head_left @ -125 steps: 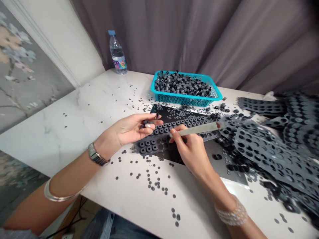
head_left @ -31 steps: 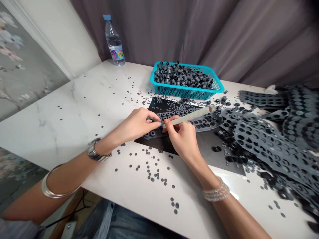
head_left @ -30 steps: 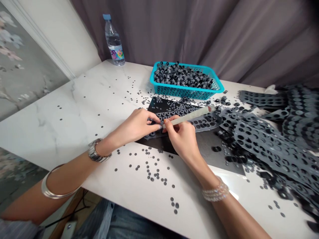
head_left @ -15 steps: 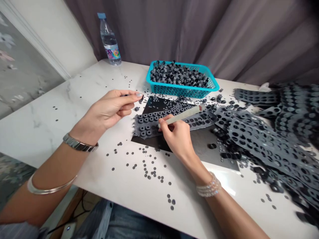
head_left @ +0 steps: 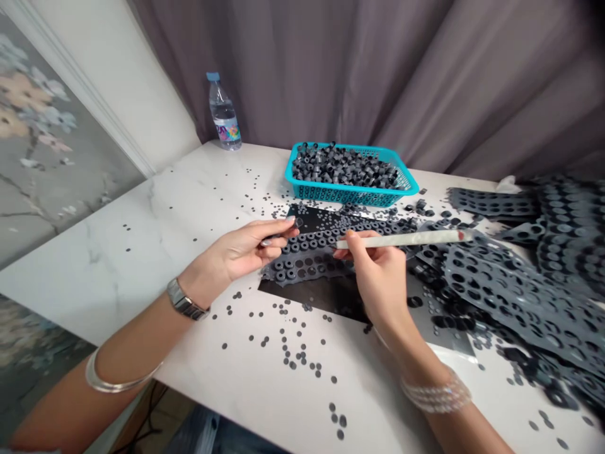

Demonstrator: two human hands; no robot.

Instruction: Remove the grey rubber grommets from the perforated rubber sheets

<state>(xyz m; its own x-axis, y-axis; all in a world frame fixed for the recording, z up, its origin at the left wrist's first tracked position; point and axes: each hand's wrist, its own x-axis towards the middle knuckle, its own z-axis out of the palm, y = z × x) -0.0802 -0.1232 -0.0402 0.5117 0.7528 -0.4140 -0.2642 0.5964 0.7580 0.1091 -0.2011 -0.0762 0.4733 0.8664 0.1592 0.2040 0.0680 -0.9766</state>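
My left hand (head_left: 250,249) pinches a small black rubber piece (head_left: 298,222) between thumb and forefinger, above the left end of the perforated grey strip (head_left: 309,261). Wrapped round a long pale stick (head_left: 411,239) is my right hand (head_left: 378,271), over the middle of that strip. The stick lies nearly level and points right. Ring-shaped pieces fill the strip's upper rows and its left end, while other holes in it show dark. A black sheet (head_left: 326,299) lies under the strip.
A turquoise basket (head_left: 350,195) full of black pieces stands behind the strip. A water bottle (head_left: 225,123) is at the back left. More perforated strips (head_left: 524,290) are heaped at the right. Small black discs (head_left: 293,364) are scattered on the white table (head_left: 170,321).
My left hand has moved right, over the strip's left end. My right hand has shifted right and lifted, and the stick has turned more level. The camera view has tilted up slightly.
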